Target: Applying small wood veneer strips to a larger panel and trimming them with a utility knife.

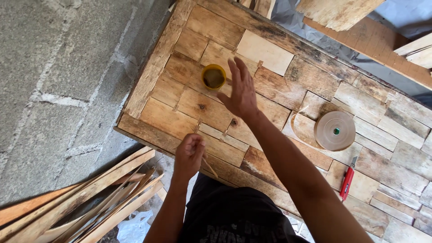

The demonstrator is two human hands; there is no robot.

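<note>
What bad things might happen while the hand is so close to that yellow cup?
The right hand reaches with spread fingers right beside the yellow cup, so a bump might tip it and spill what is inside onto the wooden panel. The left hand pinches a thin wood sliver; it might snap or give a splinter.

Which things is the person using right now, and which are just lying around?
In use:
- thin stick, pinched in the left hand
- yellow pot, which the open right hand reaches toward
- wooden panel under both hands

Lying about:
- tape roll
- red knife
- wood strips on the floor
</note>
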